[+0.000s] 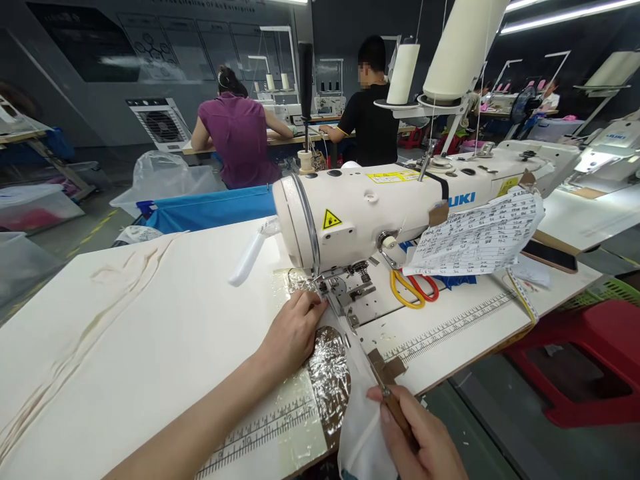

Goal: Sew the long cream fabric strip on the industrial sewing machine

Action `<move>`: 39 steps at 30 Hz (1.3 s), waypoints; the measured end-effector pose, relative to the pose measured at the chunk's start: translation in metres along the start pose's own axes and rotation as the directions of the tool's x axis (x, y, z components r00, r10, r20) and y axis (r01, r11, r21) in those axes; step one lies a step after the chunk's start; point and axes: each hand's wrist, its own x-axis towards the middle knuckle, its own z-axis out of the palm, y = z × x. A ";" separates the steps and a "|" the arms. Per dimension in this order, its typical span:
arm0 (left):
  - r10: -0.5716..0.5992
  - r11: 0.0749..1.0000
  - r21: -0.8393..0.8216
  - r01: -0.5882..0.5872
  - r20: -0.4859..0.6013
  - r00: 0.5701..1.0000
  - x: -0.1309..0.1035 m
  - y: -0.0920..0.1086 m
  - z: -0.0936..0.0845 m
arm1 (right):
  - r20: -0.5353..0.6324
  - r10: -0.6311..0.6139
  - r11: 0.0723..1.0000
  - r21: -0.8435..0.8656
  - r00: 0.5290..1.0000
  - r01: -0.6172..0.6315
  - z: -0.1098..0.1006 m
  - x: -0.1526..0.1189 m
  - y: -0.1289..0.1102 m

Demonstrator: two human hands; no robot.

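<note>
A white sewing machine stands across the table, its presser foot and needle area low at its left end. Beside that foot, my left hand has its fingers closed on the edge of a white fabric piece. The fabric runs from the foot towards me and hangs over the table's front edge. My right hand grips an awl by its wooden handle, with the thin metal shaft pointing towards the machine. Shiny clear tape covers the table under the fabric and next to my left hand.
Yellow and red-handled scissors lie under the machine arm. A handwritten paper sheet hangs from the machine. Pale fabric strips lie on the left, a phone at the right. A red stool stands right; people sit ahead.
</note>
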 end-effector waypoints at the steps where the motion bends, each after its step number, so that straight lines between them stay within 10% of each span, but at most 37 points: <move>1: 0.017 0.999 -0.038 -0.017 -0.016 1.000 -0.001 -0.001 0.000 | 0.021 -0.026 1.000 -0.013 0.999 0.026 0.000 0.002 -0.001; 13: -0.018 0.999 0.042 0.019 -0.014 1.000 -0.002 -0.003 -0.002 | 0.115 -0.296 0.921 -0.229 0.948 0.316 0.001 0.035 -0.018; 39: -0.002 0.997 0.078 -0.001 0.032 0.999 -0.003 -0.008 0.002 | 0.089 -0.510 0.798 -0.320 0.855 0.510 0.023 0.067 -0.034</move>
